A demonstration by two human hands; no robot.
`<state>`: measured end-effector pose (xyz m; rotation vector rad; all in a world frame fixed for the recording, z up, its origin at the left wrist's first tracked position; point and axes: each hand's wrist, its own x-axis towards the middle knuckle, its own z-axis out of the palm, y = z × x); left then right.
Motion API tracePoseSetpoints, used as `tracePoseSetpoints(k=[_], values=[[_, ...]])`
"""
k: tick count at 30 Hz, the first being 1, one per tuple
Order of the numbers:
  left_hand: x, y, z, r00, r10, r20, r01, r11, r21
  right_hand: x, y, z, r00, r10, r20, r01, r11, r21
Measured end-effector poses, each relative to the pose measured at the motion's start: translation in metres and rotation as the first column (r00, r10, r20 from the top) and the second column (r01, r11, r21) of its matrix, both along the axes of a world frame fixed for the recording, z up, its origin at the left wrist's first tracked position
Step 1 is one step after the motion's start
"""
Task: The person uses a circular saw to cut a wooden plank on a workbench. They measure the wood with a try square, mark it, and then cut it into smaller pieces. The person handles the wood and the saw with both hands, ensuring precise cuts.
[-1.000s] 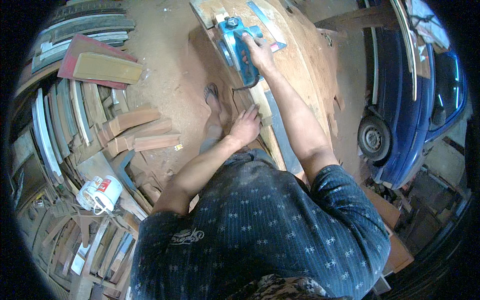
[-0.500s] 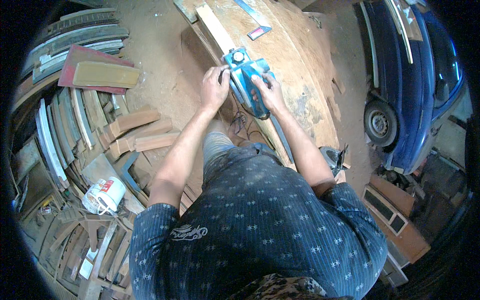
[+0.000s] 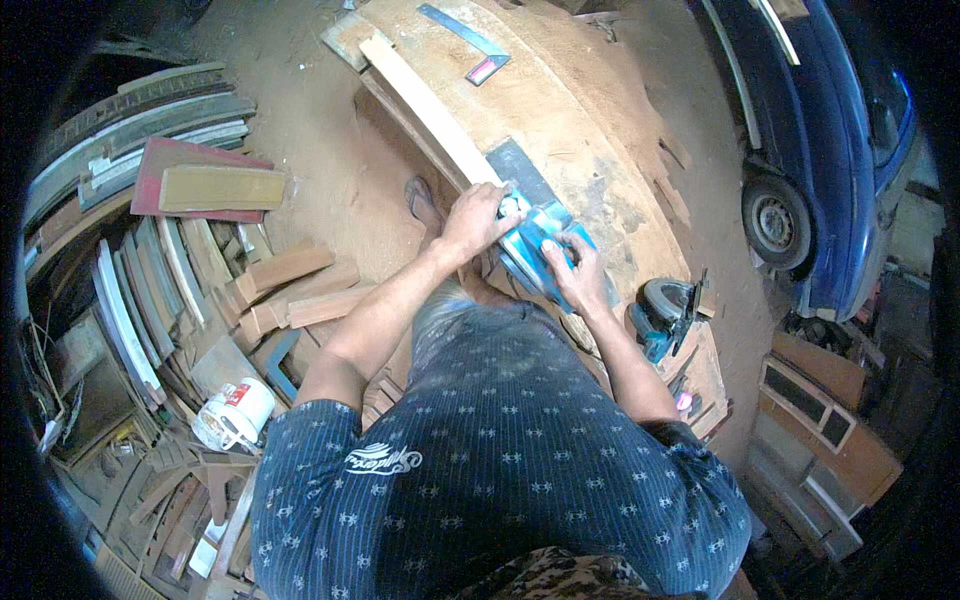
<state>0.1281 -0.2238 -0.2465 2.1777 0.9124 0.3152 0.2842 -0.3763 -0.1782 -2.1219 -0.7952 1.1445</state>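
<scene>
Fingers (image 3: 490, 193) clamp the planer (image 3: 545, 222), left hand (image 3: 476, 217) ahead of right hand (image 3: 582, 278). I see board (image 3: 430, 112) ahead, along the bench's (image 3: 570, 110) left edge.

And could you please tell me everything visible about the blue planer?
The planer is a long blue power tool, its casing apparently plastic, with a handle on top. It slants toward the picture's upper left, seemingly resting on the pale wooden strip. The left hand holds its front; the right hand grips the handle.
</scene>
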Motion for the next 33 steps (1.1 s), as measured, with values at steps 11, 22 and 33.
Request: tracePoseSetpoints(k=[11,22,33], values=[[0.000,0.023,-0.045,0.879,0.065,-0.473,0.120,0.929,0.351,0.105,-0.003,-0.062,0.910,-0.414,-0.021,0.412,0.897,0.160],[-0.143,0.064,0.017,0.953,0.302,0.029,-0.297,0.908,0.294,0.159,0.002,-0.162,0.662,-0.578,0.477,0.451,0.816,0.363],[-0.199,0.164,0.127,0.816,0.562,0.139,-0.370,0.691,-0.621,0.099,0.272,-0.203,0.902,0.058,0.428,-0.071,0.997,0.013]])
